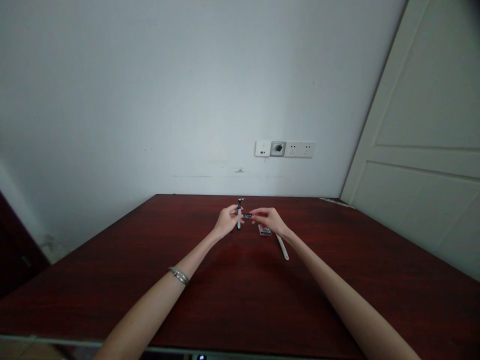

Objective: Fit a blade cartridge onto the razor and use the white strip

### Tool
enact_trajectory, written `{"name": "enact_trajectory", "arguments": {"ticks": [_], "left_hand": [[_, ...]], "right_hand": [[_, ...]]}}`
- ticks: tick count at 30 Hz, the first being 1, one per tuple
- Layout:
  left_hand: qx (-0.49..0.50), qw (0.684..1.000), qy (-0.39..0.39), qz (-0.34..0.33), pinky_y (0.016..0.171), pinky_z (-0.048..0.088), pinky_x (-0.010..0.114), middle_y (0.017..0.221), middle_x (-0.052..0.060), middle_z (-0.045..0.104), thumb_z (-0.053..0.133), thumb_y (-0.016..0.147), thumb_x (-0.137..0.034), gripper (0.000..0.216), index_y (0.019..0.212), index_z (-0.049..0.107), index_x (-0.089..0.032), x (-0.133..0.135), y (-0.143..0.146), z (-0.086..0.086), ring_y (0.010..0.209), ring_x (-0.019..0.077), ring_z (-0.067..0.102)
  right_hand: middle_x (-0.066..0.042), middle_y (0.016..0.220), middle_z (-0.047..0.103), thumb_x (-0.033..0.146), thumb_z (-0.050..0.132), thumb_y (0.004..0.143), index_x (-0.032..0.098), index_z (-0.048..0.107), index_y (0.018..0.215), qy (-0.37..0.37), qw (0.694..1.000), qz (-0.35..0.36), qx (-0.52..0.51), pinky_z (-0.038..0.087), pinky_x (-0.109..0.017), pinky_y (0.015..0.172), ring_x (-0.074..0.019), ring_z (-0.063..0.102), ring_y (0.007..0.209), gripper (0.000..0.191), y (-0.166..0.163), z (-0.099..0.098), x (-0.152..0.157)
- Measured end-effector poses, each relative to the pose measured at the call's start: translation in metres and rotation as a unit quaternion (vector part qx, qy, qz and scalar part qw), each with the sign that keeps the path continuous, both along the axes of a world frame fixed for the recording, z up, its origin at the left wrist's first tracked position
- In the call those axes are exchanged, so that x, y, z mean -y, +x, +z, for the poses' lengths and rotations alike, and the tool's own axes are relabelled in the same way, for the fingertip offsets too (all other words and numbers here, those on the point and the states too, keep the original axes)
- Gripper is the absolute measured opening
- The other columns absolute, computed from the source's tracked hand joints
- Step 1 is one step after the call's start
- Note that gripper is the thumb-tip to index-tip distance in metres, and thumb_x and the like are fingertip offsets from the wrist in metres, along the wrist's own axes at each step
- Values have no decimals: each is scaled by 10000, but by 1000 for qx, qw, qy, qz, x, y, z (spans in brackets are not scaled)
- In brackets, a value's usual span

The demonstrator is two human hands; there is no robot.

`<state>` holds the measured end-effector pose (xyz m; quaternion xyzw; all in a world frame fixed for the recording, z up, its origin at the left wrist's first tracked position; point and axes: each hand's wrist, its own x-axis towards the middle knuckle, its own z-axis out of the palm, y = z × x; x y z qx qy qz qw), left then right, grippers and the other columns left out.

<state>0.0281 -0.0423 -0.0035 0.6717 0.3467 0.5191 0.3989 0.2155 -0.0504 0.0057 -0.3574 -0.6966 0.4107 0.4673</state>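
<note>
My left hand (226, 220) is closed around a slim white-and-black handled tool (239, 218). It stands upright, and a short head juts sideways at its top. Close by on the right, my right hand (269, 218) pinches a small dark strip-like piece (247, 215) between thumb and fingers. The strip lies level and reaches across to the left fingertips; whether they touch it I cannot tell. Under my right hand a small clear pack (264, 230) with red and dark parts lies on the table. Beside it rests a long pale handle (282, 248) with a hole at its near end, its far end hidden by my right wrist.
The dark red wooden table (232, 300) reaches back to a white wall (187, 100). Sockets (299, 149) are set in that wall above the table. A pale panelled door (423, 145) stands along the right side. A thin flat strip (336, 202) lies at the back right edge.
</note>
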Motion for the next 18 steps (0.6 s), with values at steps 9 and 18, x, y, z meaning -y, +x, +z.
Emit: {"name": "enact_trajectory", "arguments": {"ticks": [9,18], "left_hand": [[32,999,-12,23,485,491,220,898,91,658,657,689,-288,346,966,537,-119,-1,-5,3,632,166,657],[5,999,25,20,565,499,264,674,-10,613,681,656,-253,291,814,457,-153,6,3,4,574,128,617]], "right_hand": [[-63,674,682,335,685,620,88,676,880,-18,998,-48,-27,461,-192,348,-97,559,430,359,-1,4,-5],[-84,706,690,341,686,619,90,682,873,18,996,-56,-66,483,-199,361,-168,634,589,357,2,13,-19]]}}
